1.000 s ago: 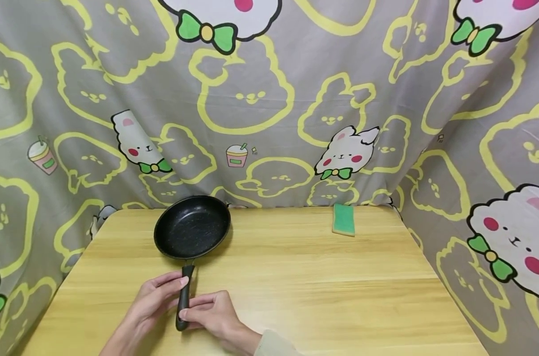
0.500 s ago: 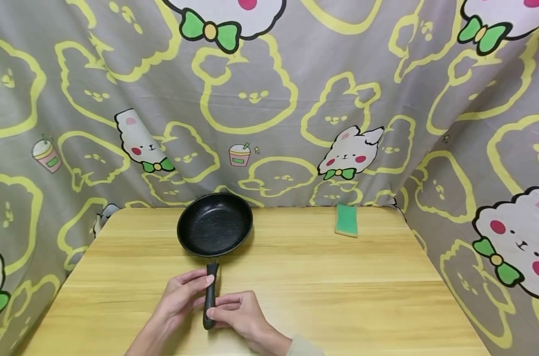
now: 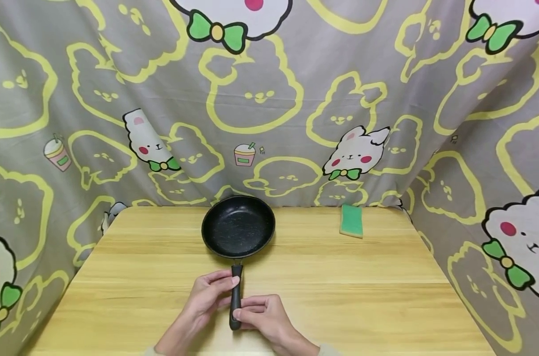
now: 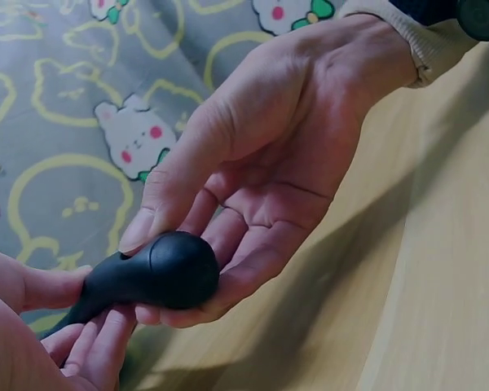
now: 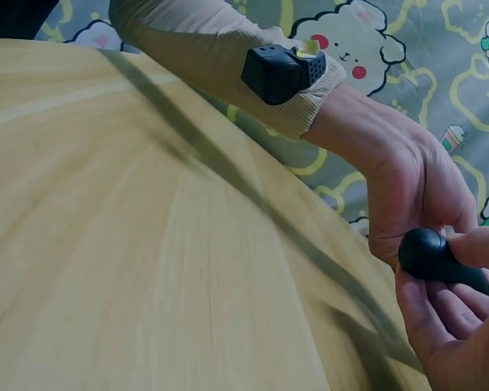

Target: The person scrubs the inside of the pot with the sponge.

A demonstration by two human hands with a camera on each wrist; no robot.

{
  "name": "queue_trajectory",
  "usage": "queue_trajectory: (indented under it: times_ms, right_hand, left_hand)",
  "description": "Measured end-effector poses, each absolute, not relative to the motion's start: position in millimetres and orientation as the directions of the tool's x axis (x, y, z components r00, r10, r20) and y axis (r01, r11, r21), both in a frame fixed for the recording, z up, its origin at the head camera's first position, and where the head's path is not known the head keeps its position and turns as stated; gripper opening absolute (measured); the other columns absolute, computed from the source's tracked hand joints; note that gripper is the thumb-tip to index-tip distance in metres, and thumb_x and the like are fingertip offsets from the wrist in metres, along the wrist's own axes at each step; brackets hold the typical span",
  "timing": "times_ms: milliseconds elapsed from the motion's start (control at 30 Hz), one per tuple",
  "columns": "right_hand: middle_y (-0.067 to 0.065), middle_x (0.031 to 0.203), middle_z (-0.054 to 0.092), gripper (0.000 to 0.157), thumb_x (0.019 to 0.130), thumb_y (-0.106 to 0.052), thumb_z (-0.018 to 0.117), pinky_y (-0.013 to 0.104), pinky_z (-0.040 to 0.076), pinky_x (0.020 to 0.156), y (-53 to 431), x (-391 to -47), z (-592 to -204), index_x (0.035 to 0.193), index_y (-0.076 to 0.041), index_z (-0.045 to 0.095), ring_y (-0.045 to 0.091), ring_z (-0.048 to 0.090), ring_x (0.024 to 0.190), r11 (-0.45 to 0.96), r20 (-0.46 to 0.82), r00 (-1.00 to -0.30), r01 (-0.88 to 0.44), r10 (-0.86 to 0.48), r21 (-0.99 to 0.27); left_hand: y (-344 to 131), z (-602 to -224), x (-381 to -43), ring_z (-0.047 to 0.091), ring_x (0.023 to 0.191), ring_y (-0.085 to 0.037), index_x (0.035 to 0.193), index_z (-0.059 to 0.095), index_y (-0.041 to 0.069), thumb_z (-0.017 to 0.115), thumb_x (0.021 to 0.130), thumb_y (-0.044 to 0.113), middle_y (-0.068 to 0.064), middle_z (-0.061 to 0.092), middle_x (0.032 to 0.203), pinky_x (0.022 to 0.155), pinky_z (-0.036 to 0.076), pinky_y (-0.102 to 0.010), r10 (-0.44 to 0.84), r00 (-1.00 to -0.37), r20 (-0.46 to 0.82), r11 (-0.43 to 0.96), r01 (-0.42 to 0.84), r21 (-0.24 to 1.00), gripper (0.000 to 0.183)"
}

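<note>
A black frying pan (image 3: 238,230) is at the middle back of the table in the head view, its bowl facing up and its far rim overlapping the table's back edge. My left hand (image 3: 204,299) grips the upper part of the handle (image 3: 236,277), thumb on top and fingers underneath. Lower down, near the rounded end, my right hand (image 3: 271,316) pinches the same handle between thumb and fingers. The left wrist view shows the handle end (image 4: 179,269) between right thumb and fingers. Whether the pan's base touches the table is hidden.
A green sponge (image 3: 351,221) lies at the back right of the wooden table (image 3: 363,296). Grey patterned curtains (image 3: 278,99) stand behind the table and along both sides. A small black device (image 5: 281,73) is strapped on the left sleeve.
Both hands have carried the frying pan to the right, from the left part of the table to its middle. Their holds on the handle look the same. The view has shifted slightly.
</note>
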State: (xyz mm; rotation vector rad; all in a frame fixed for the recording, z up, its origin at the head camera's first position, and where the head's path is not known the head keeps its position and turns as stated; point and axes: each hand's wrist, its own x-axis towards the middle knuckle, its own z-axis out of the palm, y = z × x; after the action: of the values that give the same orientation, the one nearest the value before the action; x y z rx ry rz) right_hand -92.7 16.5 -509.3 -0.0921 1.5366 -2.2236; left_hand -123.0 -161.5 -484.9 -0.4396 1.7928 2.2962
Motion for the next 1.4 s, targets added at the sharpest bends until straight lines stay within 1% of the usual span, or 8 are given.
queue_trajectory:
  times_ms: [233, 367, 467, 633, 967, 1133, 1400]
  right_hand:
    - [0.026, 0.097, 0.074, 0.029, 0.087, 0.001, 0.077, 0.04, 0.063, 0.081, 42.7, -89.5, -512.1, 0.109, 0.016, 0.068, 0.025, 0.075, 0.087, -0.281, -0.191, -0.904, 0.312, -0.383, -0.908]
    - [0.026, 0.099, 0.074, 0.03, 0.088, -0.001, 0.076, 0.039, 0.063, 0.082, 54.9, -88.9, -513.4, 0.111, 0.016, 0.068, 0.024, 0.075, 0.089, -0.267, -0.192, -0.902, 0.309, -0.387, -0.913]
    - [0.026, 0.099, 0.074, 0.03, 0.09, -0.001, 0.076, 0.038, 0.063, 0.083, 64.0, -87.6, -515.0, 0.112, 0.017, 0.068, 0.024, 0.074, 0.09, -0.252, -0.191, -0.901, 0.303, -0.389, -0.919]
    - [0.025, 0.1, 0.074, 0.031, 0.09, -0.004, 0.077, 0.037, 0.063, 0.083, 77.7, -85.4, -517.4, 0.111, 0.017, 0.068, 0.023, 0.074, 0.09, -0.223, -0.196, -0.905, 0.295, -0.379, -0.929]
    - [0.026, 0.101, 0.074, 0.034, 0.091, -0.006, 0.077, 0.038, 0.062, 0.085, 90.9, -87.7, -520.8, 0.113, 0.018, 0.066, 0.024, 0.074, 0.091, -0.227, -0.207, -0.901, 0.308, -0.38, -0.924]
    - [0.026, 0.101, 0.074, 0.033, 0.091, -0.004, 0.077, 0.039, 0.062, 0.085, 93.1, -90.0, -522.4, 0.112, 0.018, 0.066, 0.025, 0.074, 0.091, -0.235, -0.208, -0.9, 0.313, -0.383, -0.92]
    - [0.026, 0.101, 0.074, 0.033, 0.091, -0.004, 0.076, 0.039, 0.062, 0.085, 96.2, -93.3, -523.7, 0.113, 0.018, 0.066, 0.024, 0.074, 0.091, -0.237, -0.213, -0.9, 0.317, -0.38, -0.918]
  left_hand:
    - [-138.3, -487.7, -124.6, 0.07, 0.083, -0.016, 0.126, 0.059, -0.012, 0.077, 0.088, 0.001, -0.008, 0.075, 0.098, 0.077, 0.064, -0.035, 0.057, -0.937, -0.345, -0.239, -0.349, 0.906, 0.044]
    - [-127.6, -490.2, -125.9, 0.07, 0.082, -0.014, 0.124, 0.061, -0.012, 0.078, 0.087, 0.001, -0.006, 0.075, 0.095, 0.075, 0.064, -0.033, 0.082, -0.935, -0.345, -0.243, -0.355, 0.903, 0.042]
    - [-120.1, -492.5, -126.3, 0.07, 0.081, -0.014, 0.124, 0.062, -0.011, 0.079, 0.087, 0.001, -0.006, 0.076, 0.095, 0.073, 0.064, -0.033, 0.101, -0.932, -0.348, -0.246, -0.362, 0.899, 0.042]
    - [-108.1, -495.3, -127.1, 0.07, 0.081, -0.014, 0.124, 0.062, -0.011, 0.079, 0.086, 0.0, -0.009, 0.076, 0.097, 0.073, 0.064, -0.034, 0.132, -0.926, -0.353, -0.266, -0.376, 0.888, 0.044]
    - [-96.8, -500.4, -132.4, 0.07, 0.081, -0.015, 0.122, 0.064, -0.01, 0.08, 0.085, 0.001, -0.011, 0.076, 0.098, 0.074, 0.064, -0.036, 0.148, -0.925, -0.35, -0.276, -0.378, 0.884, 0.042]
    - [-95.3, -503.2, -134.8, 0.069, 0.079, -0.014, 0.122, 0.064, -0.01, 0.08, 0.085, 0.002, -0.008, 0.076, 0.093, 0.073, 0.064, -0.034, 0.152, -0.926, -0.346, -0.281, -0.377, 0.883, 0.041]
    - [-92.7, -505.9, -137.3, 0.069, 0.08, -0.015, 0.124, 0.062, -0.012, 0.078, 0.087, 0.0, -0.007, 0.075, 0.092, 0.076, 0.064, -0.036, 0.156, -0.925, -0.346, -0.284, -0.378, 0.881, 0.042]
